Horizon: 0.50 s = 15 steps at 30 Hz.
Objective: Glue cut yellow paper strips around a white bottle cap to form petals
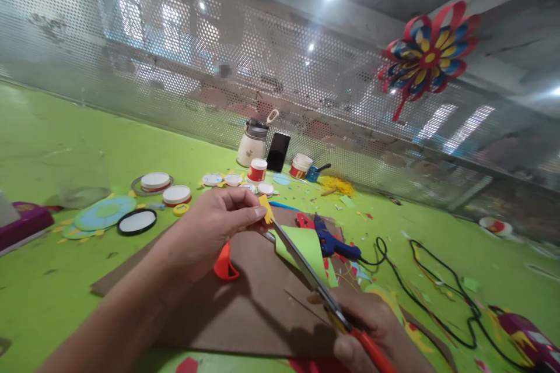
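Observation:
My left hand (216, 227) pinches a small yellow paper piece (265, 208) between thumb and fingers, held above a brown cardboard sheet (262, 309). My right hand (371, 332) at the bottom right grips red-handled scissors (306, 271), whose long blades point up-left with the tips touching the yellow piece. A folded light-green paper (308, 247) lies under the blades. An orange paper loop (225, 262) sits below my left hand.
A blue glue gun (335, 242) with a black cord (437, 297) lies right of the cardboard on the green table (52, 145). Lids, tape rolls and small tubs (175, 193), a white jug (252, 143) and a phone (278, 151) stand along the perforated metal wall. A paper flower (431, 55) hangs there.

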Available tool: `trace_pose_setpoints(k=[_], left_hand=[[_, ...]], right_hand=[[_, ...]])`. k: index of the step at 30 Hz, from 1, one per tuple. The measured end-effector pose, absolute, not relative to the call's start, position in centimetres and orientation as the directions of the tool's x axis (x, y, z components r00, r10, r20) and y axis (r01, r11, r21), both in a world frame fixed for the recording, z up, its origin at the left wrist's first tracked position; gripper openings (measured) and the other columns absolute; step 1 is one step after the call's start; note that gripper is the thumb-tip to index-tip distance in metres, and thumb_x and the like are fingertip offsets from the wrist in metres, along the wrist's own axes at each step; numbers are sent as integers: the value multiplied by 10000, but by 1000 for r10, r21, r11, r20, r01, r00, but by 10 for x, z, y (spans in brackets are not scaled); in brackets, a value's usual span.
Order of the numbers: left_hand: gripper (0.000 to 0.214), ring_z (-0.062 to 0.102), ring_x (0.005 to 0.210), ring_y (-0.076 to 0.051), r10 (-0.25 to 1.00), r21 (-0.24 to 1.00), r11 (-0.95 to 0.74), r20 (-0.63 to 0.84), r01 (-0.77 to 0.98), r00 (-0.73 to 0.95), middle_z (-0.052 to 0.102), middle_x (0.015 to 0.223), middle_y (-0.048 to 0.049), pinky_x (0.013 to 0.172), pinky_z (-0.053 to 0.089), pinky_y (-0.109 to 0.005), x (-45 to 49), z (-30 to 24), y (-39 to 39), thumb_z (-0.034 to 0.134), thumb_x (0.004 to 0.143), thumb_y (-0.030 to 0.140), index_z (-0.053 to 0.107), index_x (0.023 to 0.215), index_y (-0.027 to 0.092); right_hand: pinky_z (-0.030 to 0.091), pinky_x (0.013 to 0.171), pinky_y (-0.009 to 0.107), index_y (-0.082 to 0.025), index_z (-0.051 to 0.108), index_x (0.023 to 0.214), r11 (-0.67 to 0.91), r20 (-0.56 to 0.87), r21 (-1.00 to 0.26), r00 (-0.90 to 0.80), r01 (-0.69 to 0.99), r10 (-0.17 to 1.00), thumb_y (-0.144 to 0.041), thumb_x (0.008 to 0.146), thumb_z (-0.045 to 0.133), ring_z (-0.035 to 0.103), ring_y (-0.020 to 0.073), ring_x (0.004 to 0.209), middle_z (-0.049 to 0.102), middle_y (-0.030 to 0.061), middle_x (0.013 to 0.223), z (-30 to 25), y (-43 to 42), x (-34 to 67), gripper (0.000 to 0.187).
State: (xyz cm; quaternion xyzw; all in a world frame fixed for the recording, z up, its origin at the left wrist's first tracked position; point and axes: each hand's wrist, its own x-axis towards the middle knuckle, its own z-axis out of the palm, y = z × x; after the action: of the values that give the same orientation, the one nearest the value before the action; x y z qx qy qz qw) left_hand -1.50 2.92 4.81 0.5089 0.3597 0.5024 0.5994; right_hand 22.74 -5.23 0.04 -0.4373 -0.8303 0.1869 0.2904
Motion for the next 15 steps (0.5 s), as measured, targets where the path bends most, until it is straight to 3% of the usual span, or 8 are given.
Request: trace_pose_setpoints(k=[6, 15], left_hand=[[122, 608, 597, -112, 967, 975, -20, 75, -222, 244, 686, 614, -27, 619, 482, -202, -16, 46, 30, 736, 676, 220, 671, 600, 151], [121, 610, 597, -118, 965, 976, -13, 69, -217, 253, 688, 616, -31, 619, 488, -211, -15, 44, 33, 741, 663, 217, 670, 592, 151]], right_hand=[[420, 509, 214, -180, 695, 953, 487, 246, -616, -436, 619, 866, -658, 852, 423, 504, 138, 534, 574, 19, 619, 2, -53, 229, 559], [336, 467, 205, -175, 659, 839, 484, 223, -633, -456, 604, 861, -651, 866, 390, 418, 118, 522, 499, 3, 588, -1, -53, 229, 548]])
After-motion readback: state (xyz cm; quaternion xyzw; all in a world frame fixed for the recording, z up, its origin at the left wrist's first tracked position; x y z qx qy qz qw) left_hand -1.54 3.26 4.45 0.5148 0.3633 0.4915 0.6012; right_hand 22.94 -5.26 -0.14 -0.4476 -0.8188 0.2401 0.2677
